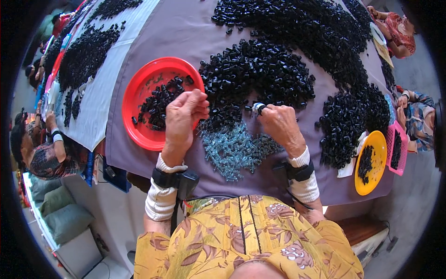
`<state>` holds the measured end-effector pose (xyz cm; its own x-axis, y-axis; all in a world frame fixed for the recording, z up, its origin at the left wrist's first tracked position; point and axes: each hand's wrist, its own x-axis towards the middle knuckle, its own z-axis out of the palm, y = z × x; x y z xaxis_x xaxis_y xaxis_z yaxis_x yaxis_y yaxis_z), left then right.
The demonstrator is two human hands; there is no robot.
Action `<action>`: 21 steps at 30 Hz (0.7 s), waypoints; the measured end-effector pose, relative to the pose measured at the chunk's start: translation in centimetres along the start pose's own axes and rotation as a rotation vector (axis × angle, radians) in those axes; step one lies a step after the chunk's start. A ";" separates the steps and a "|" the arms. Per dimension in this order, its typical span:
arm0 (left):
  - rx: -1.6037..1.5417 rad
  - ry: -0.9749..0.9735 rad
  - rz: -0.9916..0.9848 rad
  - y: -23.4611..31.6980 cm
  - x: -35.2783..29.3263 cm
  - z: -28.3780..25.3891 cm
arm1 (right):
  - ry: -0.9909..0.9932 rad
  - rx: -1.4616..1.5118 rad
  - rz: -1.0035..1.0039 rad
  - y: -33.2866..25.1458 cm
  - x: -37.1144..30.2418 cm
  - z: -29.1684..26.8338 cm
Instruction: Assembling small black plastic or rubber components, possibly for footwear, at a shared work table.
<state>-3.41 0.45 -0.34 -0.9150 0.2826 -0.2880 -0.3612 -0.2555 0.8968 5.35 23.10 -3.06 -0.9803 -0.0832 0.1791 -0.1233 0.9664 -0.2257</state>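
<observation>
My left hand (186, 118) is closed in a pinch above the right rim of a red plate (132, 123); whatever its fingers hold is too small to make out. Small black plastic cylinders (160, 104) lie on that plate. To the right, my right hand (282, 123) is also closed, its fingertips by the near edge of a heap of black cylinders (255, 69). A white and black band (259, 108) shows at its index finger, and the fingertips' contents are unclear. Between and below both hands lies a pile of small silvery-blue coil springs (234, 151).
Larger heaps of black pieces (297, 21) cover the far and right parts of the purple-grey tablecloth (153, 42). A yellow plate (378, 160) and a pink basket (398, 139) sit at the right edge. People work along the left and right sides.
</observation>
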 end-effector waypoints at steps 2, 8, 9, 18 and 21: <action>0.010 -0.030 -0.008 -0.4 -0.2 1.1 | -0.011 -0.012 -0.037 -0.1 0.0 0.1; 0.240 -0.210 -0.008 -2.1 0.0 3.2 | -0.058 -0.010 -0.078 -0.4 0.2 0.1; 0.242 -0.208 -0.007 -2.1 0.0 3.6 | -0.044 0.023 -0.080 -0.3 0.2 0.2; 1.198 -0.316 0.659 -4.6 1.5 5.8 | 0.127 0.355 0.065 1.0 -0.3 -1.2; 1.416 -0.318 0.775 -5.5 2.0 6.2 | 0.167 0.424 0.075 0.7 -0.2 -1.9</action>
<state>-2.11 8.10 -3.75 -0.6522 0.7106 0.2639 0.7425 0.5286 0.4114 5.79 24.29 -1.43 -0.9550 0.0569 0.2912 -0.1395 0.7802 -0.6098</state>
